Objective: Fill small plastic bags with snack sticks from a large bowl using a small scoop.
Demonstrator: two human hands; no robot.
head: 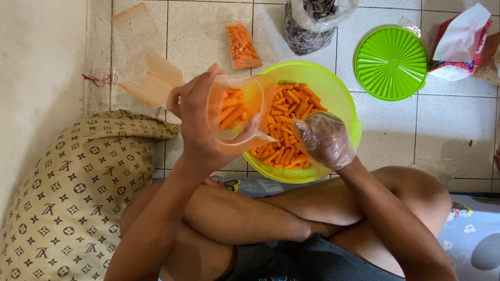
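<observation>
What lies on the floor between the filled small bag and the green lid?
In the head view, a dark patterned bag lies between the filled bag and the lid.

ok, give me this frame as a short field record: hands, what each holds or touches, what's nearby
left hand: bare, holds a small clear bag part-filled with orange snack sticks, above the bowl's left edge
right hand: in a clear plastic glove, down in the green bowl on the orange snack sticks
filled bag: lies on the tiled floor beyond the bowl
green lid: on the floor right of the bowl
empty bags: upper left
patterned cushion: at the left
</observation>
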